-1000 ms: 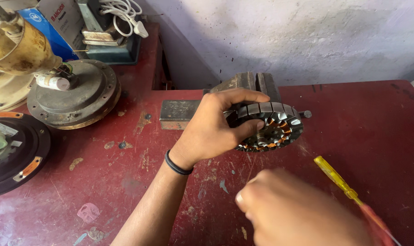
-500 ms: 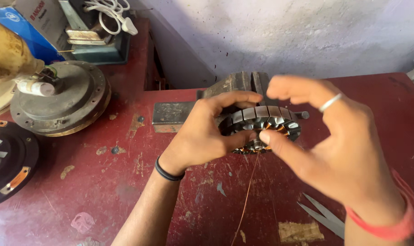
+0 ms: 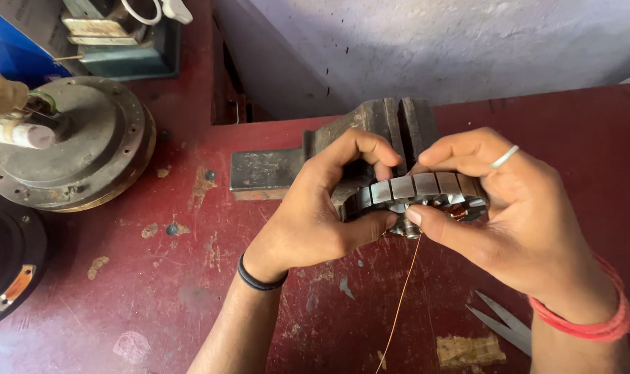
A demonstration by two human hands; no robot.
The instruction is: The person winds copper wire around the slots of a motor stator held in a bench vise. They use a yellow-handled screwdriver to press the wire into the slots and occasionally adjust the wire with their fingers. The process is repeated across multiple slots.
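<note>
The left hand (image 3: pixel 315 215) is gripping the round metal stator (image 3: pixel 419 197), with its fingers curled over the top and its thumb pressing on the near edge. The right hand (image 3: pixel 516 221) is clamping on the other side, and its thumb and fingers are pinching close to where a thin copper wire (image 3: pixel 400 298) is hanging down.

The stator is sitting just above the red table (image 3: pixel 155 291), in front of a grey metal vise (image 3: pixel 370 135). It is probably heavy and hard, so the outer ring looks like the safest place to hold. The wire looks very thin and bendy, and it could snap if someone tugs it.

The stator is looking like a grey ring made of little blocks, with shiny orange coils peeking out inside.
</note>
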